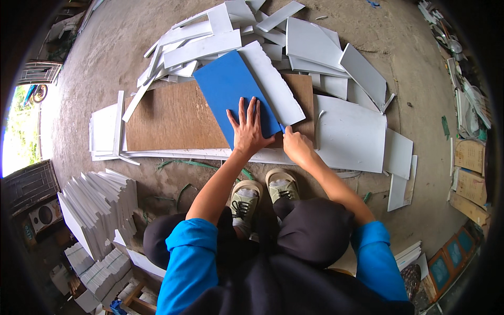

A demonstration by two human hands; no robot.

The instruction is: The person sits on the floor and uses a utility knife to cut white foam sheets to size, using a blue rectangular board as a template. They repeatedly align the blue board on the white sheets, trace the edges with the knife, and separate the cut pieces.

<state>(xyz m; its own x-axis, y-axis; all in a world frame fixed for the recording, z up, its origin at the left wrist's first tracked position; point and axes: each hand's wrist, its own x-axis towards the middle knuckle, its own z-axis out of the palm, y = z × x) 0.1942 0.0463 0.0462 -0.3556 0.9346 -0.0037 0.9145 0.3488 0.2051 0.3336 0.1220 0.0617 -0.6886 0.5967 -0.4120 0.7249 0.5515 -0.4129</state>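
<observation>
My left hand (248,128) lies flat with its fingers spread on a blue rectangular board (228,84). Under the blue board is a white sheet (270,79) with a ragged upper right edge, which sticks out along the board's right side. In my right hand (299,147) is a blue-handled utility knife (282,127), held at the lower right corner of the blue board, against its edge. The knife's blade is too small to make out. A brown wooden board (168,115) lies beneath both sheets.
White offcuts (202,46) are heaped beyond the wooden board. Larger white sheets (349,134) lie to the right. A stack of white panels (100,205) stands at the left, near my feet. Green strapping (191,164) lies on the floor. Cardboard boxes (470,157) line the right side.
</observation>
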